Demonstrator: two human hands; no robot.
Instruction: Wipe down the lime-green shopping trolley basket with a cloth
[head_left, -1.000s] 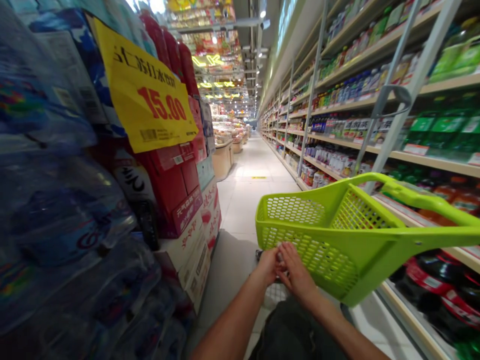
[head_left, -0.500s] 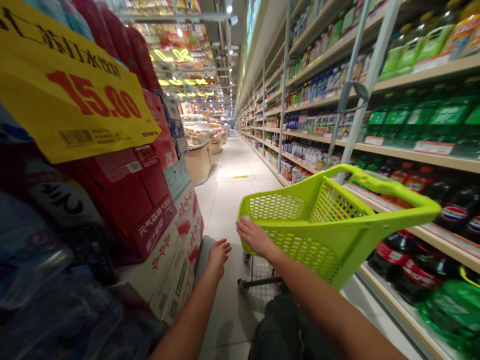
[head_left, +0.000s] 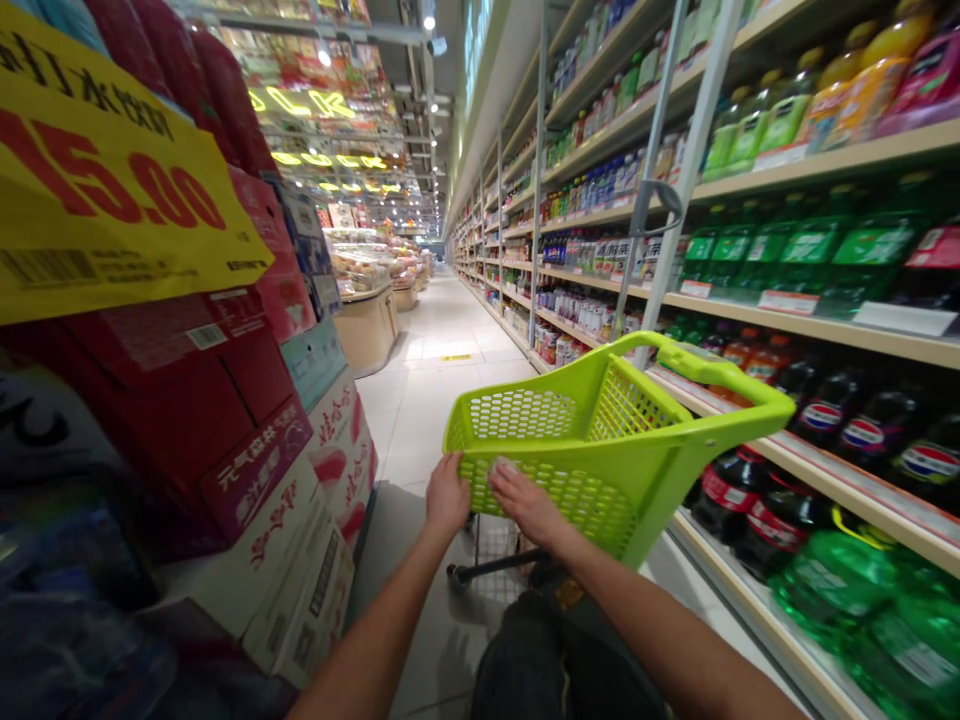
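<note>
A lime-green shopping cart [head_left: 660,455] with a perforated basket stands in front of me, its handle toward the right-hand shelves. My left hand [head_left: 448,495] is closed around the basket's front corner, the fingertips hidden at the edge. My right hand [head_left: 531,505] lies against the near side panel just right of it, fingers stretched out on the mesh. A small pale patch shows at its fingertips; I cannot tell what it is. Inside the visible part of the basket I see only green plastic.
Drink shelves [head_left: 802,320] line the right side, with green soda bottles [head_left: 814,245] and dark cola bottles [head_left: 769,515]. Stacked drink cartons [head_left: 255,450] under a yellow price sign [head_left: 127,190] flank the left. A tiled aisle [head_left: 420,400] runs ahead past display counters [head_left: 367,325].
My left hand has moved onto the cart's front corner and closed there. My right hand has slid back along the side panel. The view has turned slightly right.
</note>
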